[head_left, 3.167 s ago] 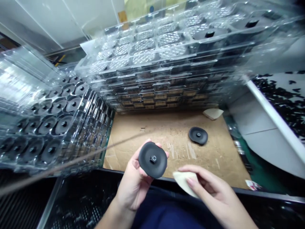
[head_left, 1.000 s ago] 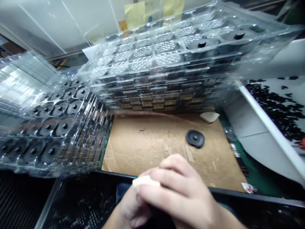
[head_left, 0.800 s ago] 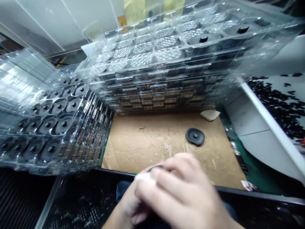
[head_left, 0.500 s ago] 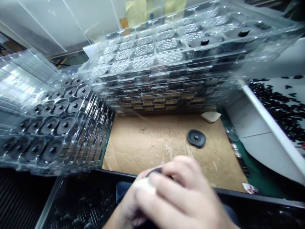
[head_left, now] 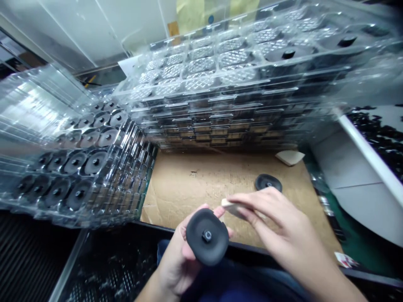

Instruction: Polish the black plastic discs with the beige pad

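Observation:
My left hand grips a dark, rounded disc with a short central post, its dished face turned up toward me. In my right hand a small pale pad, perhaps a sponge, is pinched between thumb and fingers, just right of the disc. The pad's tip comes close to the left fingertips. Beyond my right hand a second dark disc of the same kind lies on the cardboard sheet, partly covered by that hand.
Clear plastic trays are stacked high at the back. Another tray stack at left carries several dark discs. A pale wedge-shaped pad lies at the cardboard's far right. A white bin wall borders the right side, with small black parts beyond.
My hands were together over the disc and have moved apart. The right hand has shifted right with the pale pad, and the disc in my left hand now shows fully. The view has shifted slightly.

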### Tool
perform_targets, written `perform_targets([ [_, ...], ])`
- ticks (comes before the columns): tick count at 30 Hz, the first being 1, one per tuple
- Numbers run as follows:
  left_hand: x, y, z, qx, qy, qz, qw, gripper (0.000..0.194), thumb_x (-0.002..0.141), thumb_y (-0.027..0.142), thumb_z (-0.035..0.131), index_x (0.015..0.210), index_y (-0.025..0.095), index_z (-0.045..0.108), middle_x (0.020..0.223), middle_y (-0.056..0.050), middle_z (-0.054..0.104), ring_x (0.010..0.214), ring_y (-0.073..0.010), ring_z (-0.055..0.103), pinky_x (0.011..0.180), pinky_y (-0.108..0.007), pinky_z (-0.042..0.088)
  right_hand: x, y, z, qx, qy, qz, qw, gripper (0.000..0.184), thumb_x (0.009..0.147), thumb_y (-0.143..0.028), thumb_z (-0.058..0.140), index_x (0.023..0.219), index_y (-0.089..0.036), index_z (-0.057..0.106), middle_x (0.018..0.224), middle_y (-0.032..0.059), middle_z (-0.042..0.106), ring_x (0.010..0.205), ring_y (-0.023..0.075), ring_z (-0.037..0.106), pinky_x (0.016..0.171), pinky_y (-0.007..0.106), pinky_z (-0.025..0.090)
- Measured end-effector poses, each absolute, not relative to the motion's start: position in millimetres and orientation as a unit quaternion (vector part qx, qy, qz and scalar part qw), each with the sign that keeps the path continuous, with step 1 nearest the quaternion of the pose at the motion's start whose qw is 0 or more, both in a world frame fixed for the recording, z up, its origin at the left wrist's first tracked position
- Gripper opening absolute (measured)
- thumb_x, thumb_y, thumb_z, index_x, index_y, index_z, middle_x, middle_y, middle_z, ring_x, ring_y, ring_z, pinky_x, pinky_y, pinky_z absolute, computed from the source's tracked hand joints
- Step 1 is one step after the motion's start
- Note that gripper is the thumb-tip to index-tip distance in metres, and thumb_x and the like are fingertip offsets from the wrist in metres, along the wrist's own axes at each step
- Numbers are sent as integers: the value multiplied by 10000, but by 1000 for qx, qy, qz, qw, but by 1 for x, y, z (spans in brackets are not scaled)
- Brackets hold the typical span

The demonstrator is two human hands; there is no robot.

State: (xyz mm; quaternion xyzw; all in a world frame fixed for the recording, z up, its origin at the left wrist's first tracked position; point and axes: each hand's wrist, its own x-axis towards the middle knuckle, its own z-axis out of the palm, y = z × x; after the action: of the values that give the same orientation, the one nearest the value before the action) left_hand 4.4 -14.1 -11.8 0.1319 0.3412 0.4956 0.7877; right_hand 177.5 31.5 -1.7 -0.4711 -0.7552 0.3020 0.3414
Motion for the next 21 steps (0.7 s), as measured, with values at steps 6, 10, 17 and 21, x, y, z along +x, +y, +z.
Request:
perform_targets([
  [6,-2,-17,-14,79,306,517,795,564,540,322,810,1074,240,646,1125,-64,679,967,-231,649,848,-262,473,186,8,-72,-504,-741,361,259,182,878,-216,491,951,-228,657,828,24,702,720,178,632,650,317,524],
  [10,3,-15,-12,89,290,512,804,526,564,298,800,1064,241,649,1078,-46,699,944,-223,658,842,-257,482,188,8,-65,-522,-726,366,258,180,885,-233,487,968,-226,647,878,26,694,773,175,643,676,299,529],
  [17,15,-18,-3,139,356,478,791,457,536,432,784,928,213,704,961,-8,698,952,-207,617,848,-255,441,170,21,19,-373,-769,239,460,271,877,-130,439,1079,-226,592,874,19,673,749,162,556,692,288,448],
  [21,18,-19,-5,135,402,460,780,528,462,482,801,899,200,712,889,-20,698,910,-221,607,857,-292,437,159,19,29,-375,-825,242,347,297,852,-74,403,937,-190,662,726,28,658,661,177,452,617,320,390],
])
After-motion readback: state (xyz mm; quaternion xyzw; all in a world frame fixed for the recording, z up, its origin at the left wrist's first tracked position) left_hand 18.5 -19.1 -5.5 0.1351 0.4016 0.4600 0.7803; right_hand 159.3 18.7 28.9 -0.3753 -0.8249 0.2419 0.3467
